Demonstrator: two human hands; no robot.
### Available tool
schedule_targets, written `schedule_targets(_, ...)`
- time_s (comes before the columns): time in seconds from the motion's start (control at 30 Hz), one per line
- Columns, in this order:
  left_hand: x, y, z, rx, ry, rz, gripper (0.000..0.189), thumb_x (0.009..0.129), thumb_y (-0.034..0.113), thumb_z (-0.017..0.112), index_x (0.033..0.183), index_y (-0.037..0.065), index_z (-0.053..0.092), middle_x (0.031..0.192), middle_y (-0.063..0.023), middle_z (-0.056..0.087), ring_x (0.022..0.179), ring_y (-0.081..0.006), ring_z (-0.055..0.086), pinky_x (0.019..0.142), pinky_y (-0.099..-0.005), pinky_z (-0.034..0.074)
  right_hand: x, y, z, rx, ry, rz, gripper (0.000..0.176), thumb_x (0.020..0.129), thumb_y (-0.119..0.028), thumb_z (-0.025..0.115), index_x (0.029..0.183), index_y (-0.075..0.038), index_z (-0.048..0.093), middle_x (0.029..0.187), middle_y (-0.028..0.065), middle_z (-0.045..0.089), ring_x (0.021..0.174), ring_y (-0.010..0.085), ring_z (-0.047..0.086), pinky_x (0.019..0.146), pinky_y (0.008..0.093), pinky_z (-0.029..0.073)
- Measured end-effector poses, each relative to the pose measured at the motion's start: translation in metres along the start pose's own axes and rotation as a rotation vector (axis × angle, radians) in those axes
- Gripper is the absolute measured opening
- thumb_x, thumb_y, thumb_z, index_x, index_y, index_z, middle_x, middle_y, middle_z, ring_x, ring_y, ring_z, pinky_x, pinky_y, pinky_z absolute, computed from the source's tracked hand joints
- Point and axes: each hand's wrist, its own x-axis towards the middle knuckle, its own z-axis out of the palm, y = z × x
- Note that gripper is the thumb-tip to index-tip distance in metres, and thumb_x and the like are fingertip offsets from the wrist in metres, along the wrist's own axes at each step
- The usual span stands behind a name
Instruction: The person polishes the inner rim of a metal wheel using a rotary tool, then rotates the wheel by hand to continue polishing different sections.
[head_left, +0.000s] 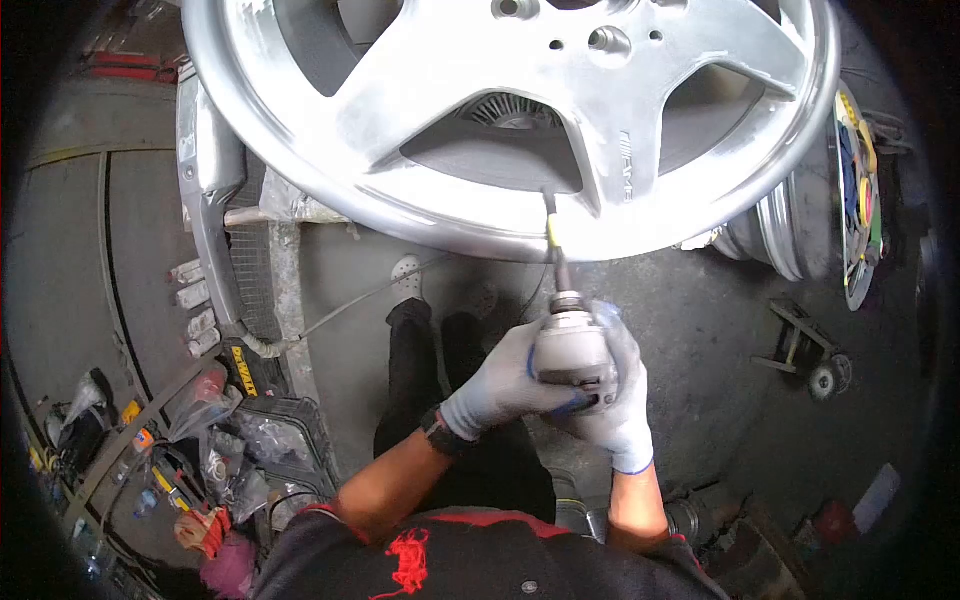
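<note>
A large bare-metal alloy wheel [370, 130] with wide spokes and AMG lettering fills the top of the view. Below it I hold a die grinder [572, 350] pointing away from me. Its thin shaft crosses the wheel's lower rim, with the tip at the inner edge near a spoke opening; whether it touches is hard to tell. My left hand [505, 385], in a pale glove with a dark watch at the wrist, is closed around the tool's left side. Also gloved, my right hand [618, 400] wraps its right side and underside, some fingers hidden.
A car bumper [208, 170] stands at left, beside small white bottles. Lower left lie a black case [280, 430], plastic bags and a pink cloth [230, 565]. On the right are another wheel [780, 230], a round rack [860, 200] and a wheeled metal frame [805, 350]. A cable crosses the floor.
</note>
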Motion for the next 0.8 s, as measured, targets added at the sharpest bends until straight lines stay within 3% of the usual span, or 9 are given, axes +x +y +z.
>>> schedule_targets(0.1, 0.009, 0.003, 0.007, -0.001, -0.027, 0.026, 0.059, 0.075, 0.017, 0.086, 0.127, 0.001, 0.062, 0.115, -0.0056, 0.071, 0.105, -0.0102, 0.064, 0.098, -0.0311, 0.051, -0.002, 0.004, -0.007, -0.053, -0.024, 0.039, 0.075, 0.075, -0.008, 0.08, 0.144, -0.005, 0.052, 0.137, 0.024, 0.063, 0.122, 0.0418, 0.065, 0.103, 0.0461, 0.053)
schedule_targets(0.3, 0.002, 0.0, 0.004, -0.031, 0.002, 0.007, 0.061, 0.074, 0.019, 0.087, 0.126, 0.001, 0.063, 0.114, -0.006, 0.071, 0.104, -0.0109, 0.064, 0.098, -0.0309, 0.051, 0.004, 0.0, -0.007, -0.091, 0.02, -0.13, 0.083, 0.07, -0.011, 0.087, 0.145, -0.004, 0.051, 0.132, 0.0231, 0.066, 0.119, 0.041, 0.067, 0.1, 0.0454, 0.056)
schedule_targets(0.37, 0.009, 0.003, 0.01, -0.035, -0.001, 0.011, 0.06, 0.074, 0.018, 0.087, 0.126, 0.001, 0.063, 0.114, -0.0058, 0.071, 0.103, -0.0109, 0.064, 0.098, -0.0309, 0.051, 0.001, -0.001, -0.013, 0.035, 0.011, 0.034, 0.082, 0.068, -0.008, 0.086, 0.143, -0.003, 0.053, 0.131, 0.0235, 0.066, 0.12, 0.0407, 0.067, 0.099, 0.0446, 0.056)
schedule_targets(0.43, 0.011, 0.003, 0.011, -0.041, -0.003, 0.012, 0.06, 0.073, 0.018, 0.087, 0.126, 0.001, 0.063, 0.113, -0.0056, 0.071, 0.103, -0.0108, 0.064, 0.097, -0.0308, 0.051, 0.002, 0.001, -0.014, -0.071, 0.037, -0.085, 0.082, 0.068, -0.01, 0.087, 0.142, -0.003, 0.054, 0.13, 0.0241, 0.066, 0.119, 0.0397, 0.067, 0.099, 0.0433, 0.056)
schedule_targets(0.53, 0.001, 0.0, 0.0, -0.045, -0.024, 0.0, 0.058, 0.073, 0.016, 0.086, 0.124, 0.0, 0.064, 0.112, -0.0052, 0.072, 0.102, -0.0103, 0.064, 0.096, -0.031, 0.052, 0.003, -0.003, -0.006, 0.002, -0.014, 0.067, 0.086, 0.066, -0.013, 0.09, 0.143, -0.006, 0.053, 0.13, 0.0234, 0.066, 0.118, 0.0383, 0.068, 0.099, 0.0426, 0.057)
schedule_targets(0.63, -0.019, 0.004, -0.013, -0.223, -0.025, 0.031, 0.047, 0.074, 0.016, 0.086, 0.116, 0.003, 0.07, 0.117, -0.005, 0.071, 0.108, -0.0138, 0.066, 0.098, -0.0329, 0.053, 0.006, -0.005, 0.012, -0.107, 0.021, -0.1, 0.088, 0.065, -0.013, 0.091, 0.144, -0.009, 0.053, 0.132, 0.0217, 0.066, 0.118, 0.0375, 0.068, 0.098, 0.043, 0.057)
schedule_targets(0.7, -0.034, 0.012, -0.023, -0.252, 0.036, -0.045, 0.052, 0.071, 0.011, 0.08, 0.12, 0.001, 0.067, 0.112, -0.0054, 0.073, 0.103, -0.0124, 0.066, 0.098, -0.0319, 0.052, 0.011, -0.023, 0.024, 0.142, 0.014, -0.144, 0.085, 0.067, -0.011, 0.089, 0.145, -0.01, 0.053, 0.132, 0.0195, 0.066, 0.117, 0.0377, 0.068, 0.095, 0.0445, 0.058)
schedule_targets(0.73, -0.039, 0.008, -0.034, -0.151, -0.027, 0.087, 0.051, 0.07, 0.008, 0.078, 0.119, 0.002, 0.068, 0.113, -0.0057, 0.072, 0.105, -0.0148, 0.067, 0.1, -0.033, 0.052, 0.018, -0.032, 0.028, 0.108, -0.001, -0.172, 0.087, 0.067, -0.015, 0.09, 0.145, -0.011, 0.052, 0.131, 0.0181, 0.066, 0.109, 0.0378, 0.071, 0.087, 0.0445, 0.061)
schedule_targets(0.8, -0.055, 0.0, -0.06, -0.059, -0.01, 0.131, 0.051, 0.069, 0.007, 0.077, 0.12, 0.002, 0.068, 0.115, -0.0067, 0.072, 0.107, -0.0155, 0.066, 0.1, -0.0332, 0.052, 0.023, -0.036, 0.048, 0.121, 0.015, -0.213, 0.088, 0.067, -0.017, 0.09, 0.146, -0.012, 0.052, 0.129, 0.0176, 0.067, 0.104, 0.0372, 0.072, 0.084, 0.044, 0.061)
